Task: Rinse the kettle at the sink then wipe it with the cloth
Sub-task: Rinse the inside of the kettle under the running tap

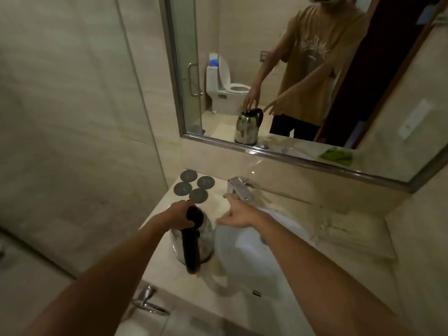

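Standing left of the sink (pixel 252 258), the kettle (pixel 202 241) — left hand (pixel 179 215) on top.

Single head view, steeply down, close over sink (pixel 244 258)

Kettle (pixel 194 241) and tap (pixel 238 189) flank the open basin (pixel 242 263)

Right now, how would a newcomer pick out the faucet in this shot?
Start at the wide wall mirror and drop to the beige stone counter beneath it. Behind the white oval basin stands the boxy chrome faucet, just beyond the open right hand. Nothing else there is squared and shiny.
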